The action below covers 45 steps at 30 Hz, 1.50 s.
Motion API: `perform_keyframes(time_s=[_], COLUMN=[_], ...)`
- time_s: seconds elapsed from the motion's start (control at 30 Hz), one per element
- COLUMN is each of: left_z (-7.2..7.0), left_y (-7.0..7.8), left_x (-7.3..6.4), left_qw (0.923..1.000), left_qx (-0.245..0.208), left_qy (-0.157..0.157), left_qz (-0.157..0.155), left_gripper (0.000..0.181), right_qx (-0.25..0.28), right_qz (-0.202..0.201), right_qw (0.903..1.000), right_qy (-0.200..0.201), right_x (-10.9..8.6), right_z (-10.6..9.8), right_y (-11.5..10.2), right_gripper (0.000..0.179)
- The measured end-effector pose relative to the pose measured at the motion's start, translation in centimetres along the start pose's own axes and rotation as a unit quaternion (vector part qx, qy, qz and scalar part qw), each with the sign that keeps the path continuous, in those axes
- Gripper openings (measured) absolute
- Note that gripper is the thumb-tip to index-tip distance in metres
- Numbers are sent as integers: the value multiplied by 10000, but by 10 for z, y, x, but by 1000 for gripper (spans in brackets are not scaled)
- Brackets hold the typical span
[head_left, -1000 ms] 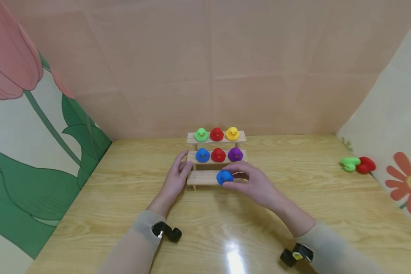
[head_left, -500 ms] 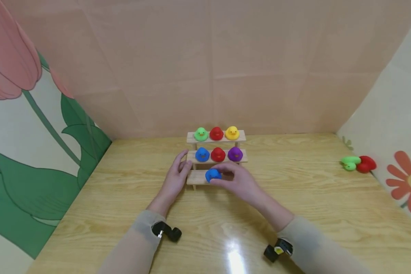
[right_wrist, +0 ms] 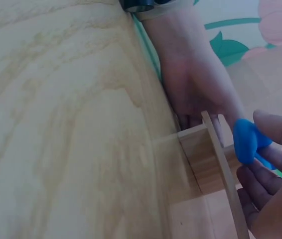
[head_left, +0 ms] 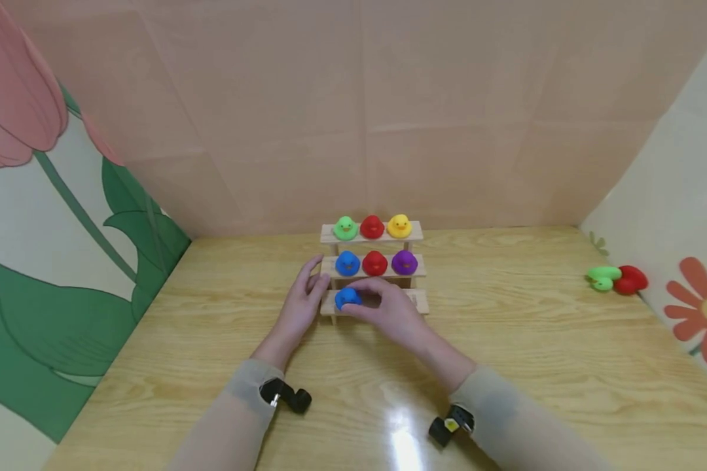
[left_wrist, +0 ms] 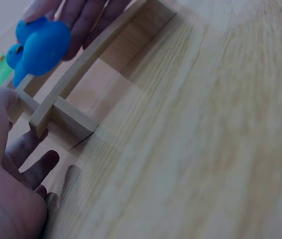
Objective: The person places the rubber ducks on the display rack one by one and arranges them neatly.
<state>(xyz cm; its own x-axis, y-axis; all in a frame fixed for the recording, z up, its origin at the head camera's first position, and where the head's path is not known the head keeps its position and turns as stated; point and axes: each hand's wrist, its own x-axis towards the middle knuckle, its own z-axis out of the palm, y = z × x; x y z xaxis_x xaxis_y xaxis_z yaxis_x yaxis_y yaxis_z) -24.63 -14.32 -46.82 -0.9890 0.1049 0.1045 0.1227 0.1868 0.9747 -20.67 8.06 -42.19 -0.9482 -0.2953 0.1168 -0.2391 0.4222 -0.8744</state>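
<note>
My right hand (head_left: 393, 315) pinches a blue rubber duck (head_left: 347, 298) between thumb and fingers at the left end of the bottom step of a three-tier wooden stand (head_left: 419, 301). Whether the duck touches the step I cannot tell. My left hand (head_left: 297, 304) rests against the stand's left side, its thumb by the middle step. On that step sit a blue duck (head_left: 347, 263), a red duck (head_left: 374, 263) and a purple duck (head_left: 404, 262). The top step carries a green duck (head_left: 345, 228), another red duck (head_left: 372, 227) and a yellow duck (head_left: 399, 226).
At the table's right edge a green duck (head_left: 602, 278) and a red duck (head_left: 630, 280) lie together by the flower-printed wall. A pinkish backdrop (head_left: 365, 131) stands behind the wooden table (head_left: 182, 366). Each wrist wears a small black camera.
My right hand has carried the blue duck leftward along the bottom step, from right of its middle to its left end. My left hand stays at the stand's side.
</note>
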Motion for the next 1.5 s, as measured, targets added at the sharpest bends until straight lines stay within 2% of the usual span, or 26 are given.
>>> perform_keyframes(time_s=[0.47,0.63,0.97,1.13,1.5], left_z=[-1,-1,-1,-1,-1], left_y=[3,3,3,2,0], left_x=[0,2,4,3,1], left_qw=[10000,10000,9999,9999,10000], left_qx=[46,20,104,109,-19], left_qy=[-50,-42,-5,13,-28], left_qz=[-7,3,13,-46,15], left_gripper=[61,62,60,60,62], right_qx=[-294,-595,-626,-818,-962], right_qz=[-75,-93,-132,-200,-336], right_qw=[9992,9978,9977,9961,9946], right_qy=[256,275,220,246,213], right_x=[7,9,11,10,9], right_z=[11,11,11,12,12], right_y=[2,2,1,1,3], right_gripper=[32,32,35,38,40])
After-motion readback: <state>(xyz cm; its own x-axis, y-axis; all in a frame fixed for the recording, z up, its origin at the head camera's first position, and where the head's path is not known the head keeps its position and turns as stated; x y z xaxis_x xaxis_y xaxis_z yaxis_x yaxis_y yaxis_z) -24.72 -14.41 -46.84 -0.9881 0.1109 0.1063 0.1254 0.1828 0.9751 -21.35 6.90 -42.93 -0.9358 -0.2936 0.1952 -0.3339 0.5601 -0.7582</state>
